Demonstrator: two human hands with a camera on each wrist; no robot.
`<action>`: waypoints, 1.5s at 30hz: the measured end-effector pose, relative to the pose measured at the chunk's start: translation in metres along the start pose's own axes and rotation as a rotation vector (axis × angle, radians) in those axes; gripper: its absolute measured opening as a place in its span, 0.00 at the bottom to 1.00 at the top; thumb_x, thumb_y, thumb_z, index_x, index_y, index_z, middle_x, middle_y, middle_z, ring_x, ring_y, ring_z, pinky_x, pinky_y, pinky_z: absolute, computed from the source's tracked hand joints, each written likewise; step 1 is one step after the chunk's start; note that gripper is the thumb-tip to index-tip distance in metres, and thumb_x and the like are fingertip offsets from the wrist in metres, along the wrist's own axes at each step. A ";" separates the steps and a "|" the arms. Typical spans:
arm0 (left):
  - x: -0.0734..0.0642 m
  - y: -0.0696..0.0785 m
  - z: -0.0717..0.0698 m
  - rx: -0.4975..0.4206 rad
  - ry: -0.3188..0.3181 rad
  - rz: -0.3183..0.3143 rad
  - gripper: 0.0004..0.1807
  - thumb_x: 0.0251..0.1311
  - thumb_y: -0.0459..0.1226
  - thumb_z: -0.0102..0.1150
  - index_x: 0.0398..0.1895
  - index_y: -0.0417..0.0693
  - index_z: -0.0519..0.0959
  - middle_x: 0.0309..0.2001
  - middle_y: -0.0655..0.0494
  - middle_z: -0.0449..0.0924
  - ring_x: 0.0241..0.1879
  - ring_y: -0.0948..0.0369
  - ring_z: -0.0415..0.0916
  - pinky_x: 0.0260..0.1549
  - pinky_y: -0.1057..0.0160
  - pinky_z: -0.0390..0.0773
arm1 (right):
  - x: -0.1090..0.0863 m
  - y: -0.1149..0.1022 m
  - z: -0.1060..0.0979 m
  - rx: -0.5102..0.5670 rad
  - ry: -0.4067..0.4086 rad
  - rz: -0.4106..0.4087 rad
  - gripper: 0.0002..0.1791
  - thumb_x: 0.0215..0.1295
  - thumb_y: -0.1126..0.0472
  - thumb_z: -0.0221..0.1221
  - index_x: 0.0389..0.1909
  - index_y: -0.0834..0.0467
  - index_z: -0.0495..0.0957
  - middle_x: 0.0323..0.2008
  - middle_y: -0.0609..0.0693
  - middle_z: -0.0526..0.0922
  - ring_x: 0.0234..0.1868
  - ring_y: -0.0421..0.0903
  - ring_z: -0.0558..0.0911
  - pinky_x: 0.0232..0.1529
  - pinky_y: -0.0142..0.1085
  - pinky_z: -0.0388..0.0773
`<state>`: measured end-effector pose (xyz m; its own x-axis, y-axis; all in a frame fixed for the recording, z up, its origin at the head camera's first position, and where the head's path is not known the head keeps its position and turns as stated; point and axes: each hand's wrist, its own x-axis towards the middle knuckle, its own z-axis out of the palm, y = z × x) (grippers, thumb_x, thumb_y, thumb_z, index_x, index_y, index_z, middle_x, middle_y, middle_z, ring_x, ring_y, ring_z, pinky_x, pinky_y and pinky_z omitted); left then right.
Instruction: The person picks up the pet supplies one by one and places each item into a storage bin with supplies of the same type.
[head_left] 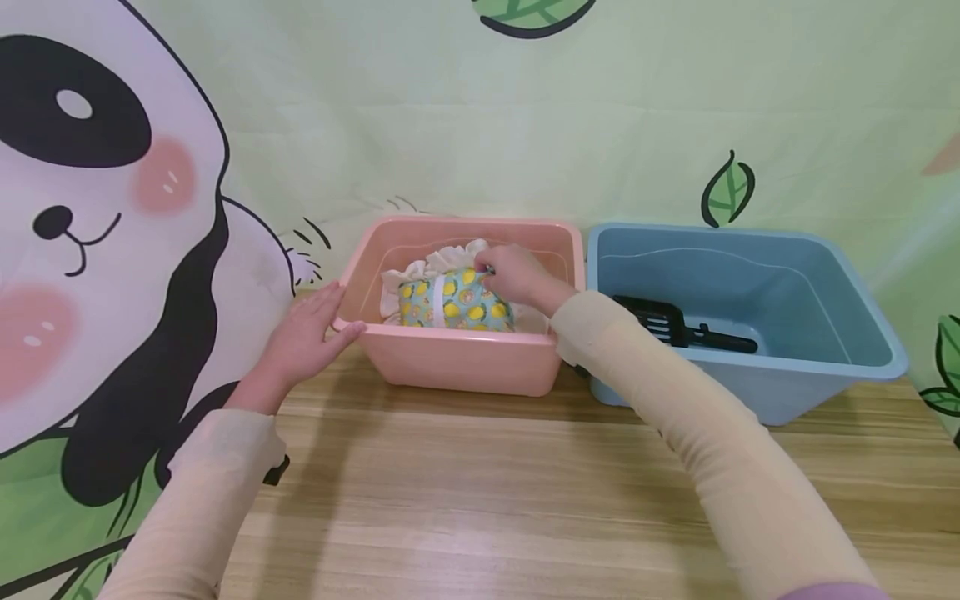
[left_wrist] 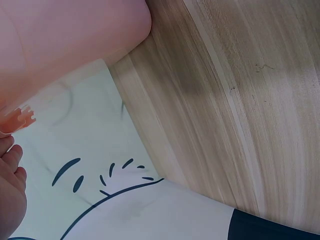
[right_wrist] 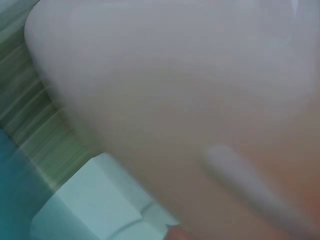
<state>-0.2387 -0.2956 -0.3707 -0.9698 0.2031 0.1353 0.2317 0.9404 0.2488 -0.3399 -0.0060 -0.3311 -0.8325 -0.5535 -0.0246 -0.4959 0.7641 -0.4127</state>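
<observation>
In the head view a pink plastic bin [head_left: 457, 360] holds a rolled cloth bundle [head_left: 467, 304] with yellow lemons on light blue. A white band runs round its middle, and a cream ruffle [head_left: 450, 257] lies along its back and left side. My right hand [head_left: 517, 273] reaches into the bin, its curled fingers pinching the bundle's upper right end. My left hand [head_left: 303, 329] rests at the bin's front left corner, fingers extended along the left side and thumb by the front rim. The left wrist view catches only a few fingers [left_wrist: 12, 160] beside the bin.
Right of the pink bin stands a blue bin [head_left: 765, 383], with a black slotted scoop [head_left: 667, 325] lying inside. Both bins sit on a wood-grain table [head_left: 465, 483] against a pale green panda-print backdrop [head_left: 420, 117]. The right wrist view is mostly filled by the blurred bin wall [right_wrist: 150, 90].
</observation>
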 end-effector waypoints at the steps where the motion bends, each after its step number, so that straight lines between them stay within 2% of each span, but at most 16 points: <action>1: 0.000 0.000 0.000 0.001 0.000 0.000 0.42 0.60 0.59 0.37 0.66 0.37 0.49 0.67 0.39 0.48 0.66 0.42 0.46 0.62 0.44 0.48 | 0.000 0.001 0.000 -0.006 -0.005 0.006 0.08 0.60 0.63 0.53 0.39 0.55 0.75 0.41 0.49 0.77 0.41 0.46 0.72 0.49 0.38 0.69; 7: -0.001 0.000 0.000 0.001 0.000 -0.003 0.42 0.60 0.59 0.37 0.66 0.37 0.49 0.67 0.39 0.48 0.66 0.43 0.47 0.62 0.44 0.48 | 0.000 0.010 0.004 -0.037 -0.018 0.046 0.09 0.59 0.63 0.53 0.40 0.54 0.75 0.40 0.47 0.77 0.40 0.45 0.72 0.47 0.37 0.69; 12: -0.001 0.001 0.000 0.002 0.004 0.000 0.42 0.60 0.59 0.37 0.66 0.36 0.49 0.67 0.38 0.49 0.66 0.42 0.47 0.62 0.44 0.48 | -0.003 0.015 0.006 -0.023 -0.047 0.105 0.06 0.59 0.62 0.54 0.38 0.52 0.75 0.38 0.46 0.75 0.39 0.45 0.71 0.46 0.37 0.69; 18: 0.000 0.002 0.000 0.002 -0.010 -0.013 0.42 0.60 0.59 0.36 0.67 0.38 0.48 0.67 0.39 0.48 0.66 0.43 0.46 0.62 0.44 0.47 | -0.005 0.021 0.008 -0.048 -0.046 0.125 0.06 0.60 0.62 0.53 0.37 0.52 0.76 0.39 0.45 0.76 0.39 0.44 0.71 0.45 0.36 0.69; 25: 0.000 0.002 0.000 -0.002 -0.015 -0.022 0.42 0.59 0.60 0.36 0.67 0.38 0.47 0.68 0.40 0.46 0.66 0.43 0.45 0.62 0.44 0.47 | -0.006 0.027 0.012 0.132 -0.049 0.264 0.07 0.59 0.63 0.52 0.37 0.50 0.75 0.39 0.44 0.74 0.40 0.44 0.73 0.45 0.36 0.72; 30: -0.001 0.002 -0.001 -0.004 -0.009 -0.016 0.42 0.59 0.59 0.37 0.67 0.38 0.48 0.67 0.40 0.47 0.66 0.43 0.46 0.62 0.44 0.48 | -0.005 0.028 0.013 0.037 -0.054 0.219 0.10 0.60 0.62 0.50 0.40 0.54 0.75 0.39 0.47 0.75 0.40 0.45 0.72 0.44 0.35 0.70; 32: -0.002 0.002 -0.001 -0.003 -0.010 -0.013 0.42 0.60 0.59 0.37 0.67 0.38 0.48 0.67 0.40 0.47 0.66 0.42 0.46 0.62 0.44 0.48 | -0.005 0.028 0.013 0.001 -0.076 0.207 0.15 0.59 0.61 0.50 0.48 0.55 0.74 0.44 0.47 0.75 0.41 0.45 0.71 0.45 0.36 0.69; 36: -0.002 0.001 -0.001 -0.001 -0.011 -0.014 0.42 0.60 0.59 0.36 0.67 0.38 0.48 0.68 0.40 0.47 0.66 0.43 0.46 0.62 0.45 0.48 | -0.006 0.027 0.016 0.042 -0.149 0.228 0.26 0.60 0.58 0.52 0.61 0.53 0.64 0.53 0.48 0.71 0.46 0.46 0.69 0.50 0.37 0.68; 41: -0.002 0.001 -0.001 -0.005 -0.009 -0.019 0.42 0.59 0.60 0.36 0.67 0.39 0.48 0.68 0.41 0.47 0.66 0.43 0.46 0.62 0.44 0.48 | -0.007 0.027 0.019 -0.044 -0.184 0.105 0.29 0.57 0.57 0.55 0.61 0.56 0.63 0.58 0.51 0.69 0.53 0.47 0.66 0.59 0.39 0.60; 43: -0.002 0.000 -0.001 -0.007 -0.008 -0.018 0.42 0.59 0.59 0.36 0.67 0.39 0.48 0.68 0.41 0.47 0.66 0.43 0.46 0.62 0.44 0.48 | -0.008 0.026 0.020 -0.014 -0.214 0.097 0.31 0.56 0.57 0.56 0.62 0.55 0.62 0.61 0.51 0.66 0.56 0.47 0.64 0.62 0.40 0.56; 45: -0.002 0.000 -0.001 -0.008 -0.009 -0.015 0.42 0.60 0.59 0.36 0.67 0.39 0.48 0.68 0.40 0.47 0.66 0.42 0.46 0.62 0.44 0.48 | -0.009 0.026 0.020 0.056 -0.253 0.136 0.34 0.56 0.58 0.56 0.64 0.53 0.58 0.65 0.52 0.59 0.59 0.47 0.61 0.65 0.41 0.52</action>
<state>-0.2369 -0.2963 -0.3703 -0.9738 0.1916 0.1229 0.2177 0.9413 0.2579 -0.3401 0.0121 -0.3594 -0.7989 -0.5174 -0.3066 -0.3634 0.8215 -0.4394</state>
